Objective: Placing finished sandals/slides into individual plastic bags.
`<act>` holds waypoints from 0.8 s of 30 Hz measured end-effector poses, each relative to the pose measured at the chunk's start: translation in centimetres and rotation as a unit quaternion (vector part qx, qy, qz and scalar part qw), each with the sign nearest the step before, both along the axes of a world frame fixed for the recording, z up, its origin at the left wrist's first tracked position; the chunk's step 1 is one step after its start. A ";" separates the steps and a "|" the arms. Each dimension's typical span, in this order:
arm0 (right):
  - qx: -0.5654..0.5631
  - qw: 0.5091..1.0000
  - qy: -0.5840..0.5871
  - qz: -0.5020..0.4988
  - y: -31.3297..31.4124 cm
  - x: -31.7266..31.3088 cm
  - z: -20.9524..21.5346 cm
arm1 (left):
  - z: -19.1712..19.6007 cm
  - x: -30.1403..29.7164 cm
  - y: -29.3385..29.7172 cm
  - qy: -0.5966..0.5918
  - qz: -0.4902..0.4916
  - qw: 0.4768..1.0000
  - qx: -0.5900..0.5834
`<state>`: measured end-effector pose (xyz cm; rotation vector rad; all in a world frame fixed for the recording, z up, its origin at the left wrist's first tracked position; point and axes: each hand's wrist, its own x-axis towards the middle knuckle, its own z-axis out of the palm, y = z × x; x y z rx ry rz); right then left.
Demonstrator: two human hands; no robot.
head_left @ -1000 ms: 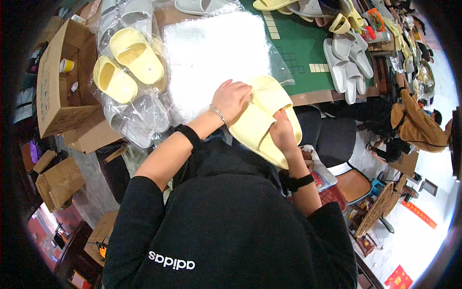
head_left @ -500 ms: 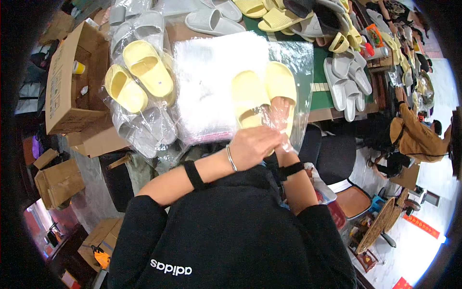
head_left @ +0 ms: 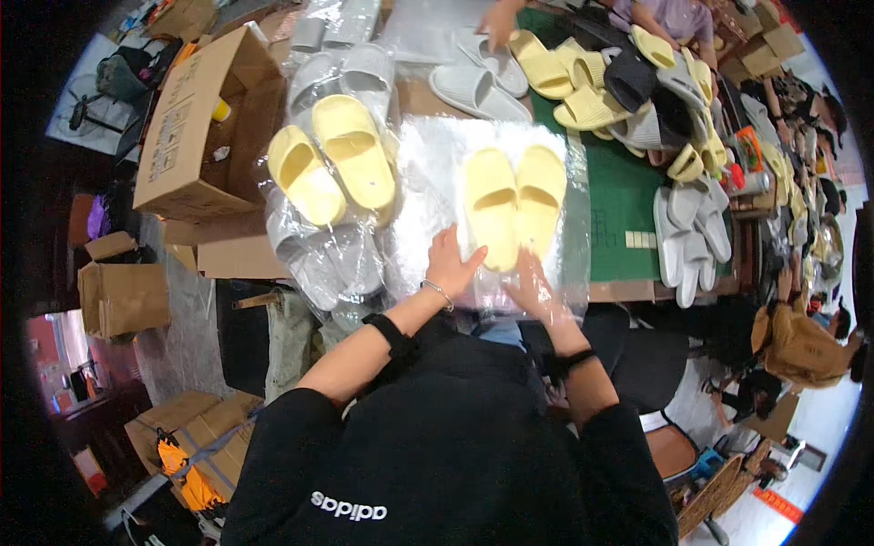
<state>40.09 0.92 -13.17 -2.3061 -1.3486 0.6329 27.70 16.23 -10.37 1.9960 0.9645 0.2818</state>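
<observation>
A pair of yellow slippers (head_left: 515,205) lies side by side inside a clear plastic bag (head_left: 575,264), on top of a stack of clear bags (head_left: 421,187). My left hand (head_left: 451,266) is open at the stack's near edge, its thumb close to the left slipper's heel. Beside the right slipper's heel, my right hand (head_left: 537,289) has its fingers stretched out; clear film shows over its wrist, so it appears to be within the bag's mouth. Left of the stack, another yellow pair (head_left: 355,159) rests on bagged grey slippers (head_left: 330,264).
An open cardboard box (head_left: 196,136) stands at the left. Loose yellow slippers (head_left: 596,109) and grey slippers (head_left: 692,227) crowd the table's right side, over a green mat (head_left: 619,259). Another person's hand (head_left: 498,23) touches grey slippers (head_left: 480,91) at the far edge.
My left hand has moved off my right wrist, leftward to the stack. My right hand has drawn back from the right slipper to its heel. Another person's hand has appeared at the far edge.
</observation>
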 end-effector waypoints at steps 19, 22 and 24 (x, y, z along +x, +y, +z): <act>-0.026 0.919 0.135 -0.370 -8.7 7.8 -3.3 | -11.1 6.6 -0.8 0.037 0.121 0.910 -0.395; 0.178 0.844 0.247 -0.441 -9.4 7.9 -1.8 | -4.8 7.9 -1.6 -0.010 0.082 0.923 -0.376; 0.185 0.900 0.126 -0.373 -5.5 5.6 5.7 | -2.9 6.8 -1.8 -0.078 0.097 0.908 -0.401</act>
